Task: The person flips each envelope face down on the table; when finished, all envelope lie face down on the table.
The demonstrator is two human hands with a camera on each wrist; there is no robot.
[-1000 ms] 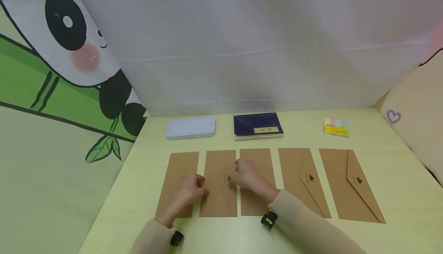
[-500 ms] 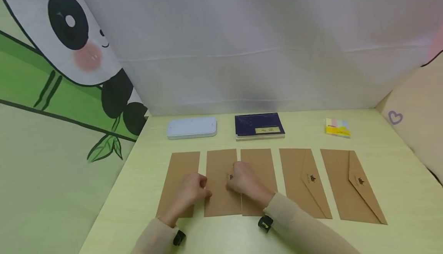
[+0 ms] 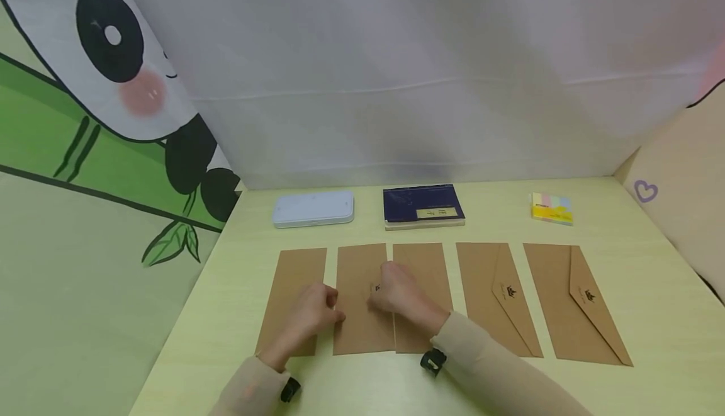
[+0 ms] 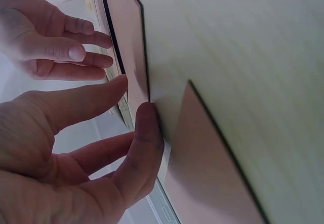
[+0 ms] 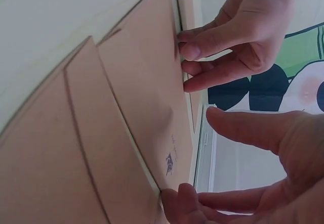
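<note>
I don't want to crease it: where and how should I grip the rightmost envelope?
I'd come from the right and pinch the rightmost envelope by the middle of its long right edge, thumb above, fingertip worked under. It lies flat on the table, with table showing beside that edge; a neighbouring envelope sits close on its left.

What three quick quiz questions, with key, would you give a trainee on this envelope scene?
1. Count: how many brown envelopes lie in the row on the table?
2. Identify: behind the row, what lies between the pale flat case and the small yellow-and-pastel pack?
3. True or false: in the head view, the right hand is over the rightmost envelope.

Key:
1. Five.
2. The dark blue book.
3. False; it is over the second envelope and third envelope from the left.
</note>
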